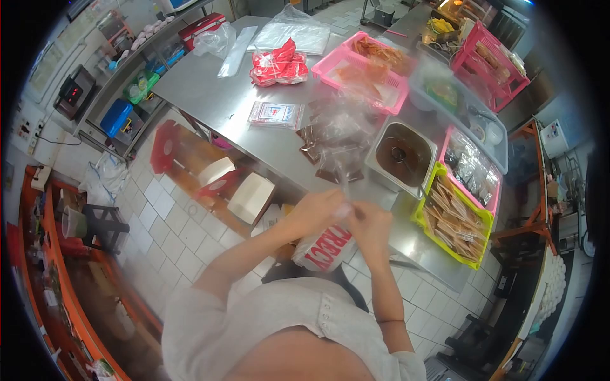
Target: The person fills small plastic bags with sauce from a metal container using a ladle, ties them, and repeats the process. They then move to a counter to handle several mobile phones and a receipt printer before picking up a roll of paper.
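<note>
Both hands meet at the front edge of the steel table, above my lap. The fingers of my left hand (319,211) are closed on a thin clear plastic bag (344,208). My right hand (372,225) pinches the same plastic from the other side. Just below the hands is a white package with large red letters (327,247), partly covered by my wrists. Beyond the fingers, several clear bags of dark brown sauce (327,143) lie on the table. To their right stands a steel container of brown sauce (401,155) with a ladle in it.
A yellow-green basket (480,259) of paper-wrapped sticks and a pink basket (494,206) of small packets line the right side. Farther back are a pink tray (324,73), a red-and-white bundle (279,65) and a flat packet (276,115). Cartons (251,198) sit below the table's left edge.
</note>
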`<action>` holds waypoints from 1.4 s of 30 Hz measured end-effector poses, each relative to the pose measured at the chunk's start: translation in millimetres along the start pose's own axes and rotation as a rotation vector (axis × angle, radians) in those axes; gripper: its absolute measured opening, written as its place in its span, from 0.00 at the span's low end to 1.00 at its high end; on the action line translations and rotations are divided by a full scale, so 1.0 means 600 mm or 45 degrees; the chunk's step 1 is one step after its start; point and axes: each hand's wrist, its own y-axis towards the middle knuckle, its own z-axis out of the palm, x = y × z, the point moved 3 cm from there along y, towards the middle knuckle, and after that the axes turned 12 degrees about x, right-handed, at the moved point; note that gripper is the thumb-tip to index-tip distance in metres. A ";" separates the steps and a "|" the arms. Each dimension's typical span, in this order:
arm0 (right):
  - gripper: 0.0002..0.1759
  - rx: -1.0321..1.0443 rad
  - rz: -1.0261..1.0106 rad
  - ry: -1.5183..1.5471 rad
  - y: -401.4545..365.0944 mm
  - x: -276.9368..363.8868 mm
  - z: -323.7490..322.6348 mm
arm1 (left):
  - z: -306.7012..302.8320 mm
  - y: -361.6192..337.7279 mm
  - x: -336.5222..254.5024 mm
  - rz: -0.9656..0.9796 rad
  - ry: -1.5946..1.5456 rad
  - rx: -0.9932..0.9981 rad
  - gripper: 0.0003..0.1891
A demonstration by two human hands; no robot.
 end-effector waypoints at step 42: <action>0.06 -0.126 0.830 -0.780 0.006 -0.139 -0.158 | -0.017 0.038 0.023 -0.039 -0.602 -0.339 0.37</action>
